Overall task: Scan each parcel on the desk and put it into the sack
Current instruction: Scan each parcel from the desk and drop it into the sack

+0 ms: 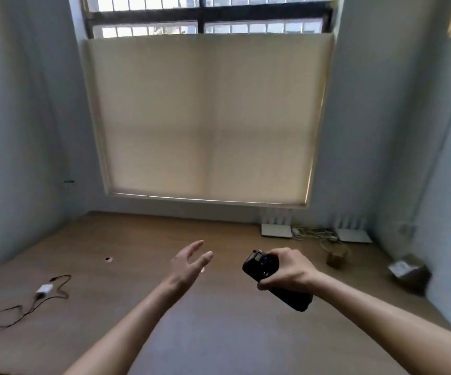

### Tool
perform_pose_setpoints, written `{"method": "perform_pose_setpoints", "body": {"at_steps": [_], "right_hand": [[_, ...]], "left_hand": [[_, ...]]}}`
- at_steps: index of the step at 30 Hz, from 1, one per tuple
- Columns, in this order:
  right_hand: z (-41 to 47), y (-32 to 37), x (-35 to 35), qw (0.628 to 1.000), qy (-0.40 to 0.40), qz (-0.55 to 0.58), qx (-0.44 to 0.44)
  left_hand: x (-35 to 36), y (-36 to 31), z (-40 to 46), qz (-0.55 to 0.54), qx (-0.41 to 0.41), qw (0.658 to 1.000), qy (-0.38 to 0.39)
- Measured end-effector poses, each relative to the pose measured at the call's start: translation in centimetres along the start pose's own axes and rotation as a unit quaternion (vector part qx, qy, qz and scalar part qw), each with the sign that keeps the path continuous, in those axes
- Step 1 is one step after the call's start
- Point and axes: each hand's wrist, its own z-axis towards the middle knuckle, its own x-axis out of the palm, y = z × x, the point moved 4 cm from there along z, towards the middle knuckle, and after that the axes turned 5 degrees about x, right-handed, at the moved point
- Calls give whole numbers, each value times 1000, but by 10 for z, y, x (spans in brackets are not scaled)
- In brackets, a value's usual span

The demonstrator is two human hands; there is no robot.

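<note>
My right hand grips a black handheld scanner with a small screen at its top, held above the brown desk. My left hand hovers over the middle of the desk with fingers straight and spread, holding nothing. A small cardboard parcel with a white label lies at the desk's right edge by the wall. A smaller brown box sits further back. No sack is in view.
A white adapter with a black cable lies at the left of the desk. Two white routers with a tangle of cables stand at the back right under the blinded window. A small dark hole marks the desk.
</note>
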Motion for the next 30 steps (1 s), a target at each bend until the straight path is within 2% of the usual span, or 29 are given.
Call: {"method": "perform_pose_setpoints", "body": {"at_steps": [8,17,30], "right_hand": [[-16,-184,-90,986,-64,-10,154],[21,-333,-121,960,-95,20,262],[178,-451,-174,945,-95,51,310]], "left_hand": [[202,-67,69,-21,40,989,140],[374,-66,159,-66,8,965,253],[526,-47,345,-38,13,960,278]]}}
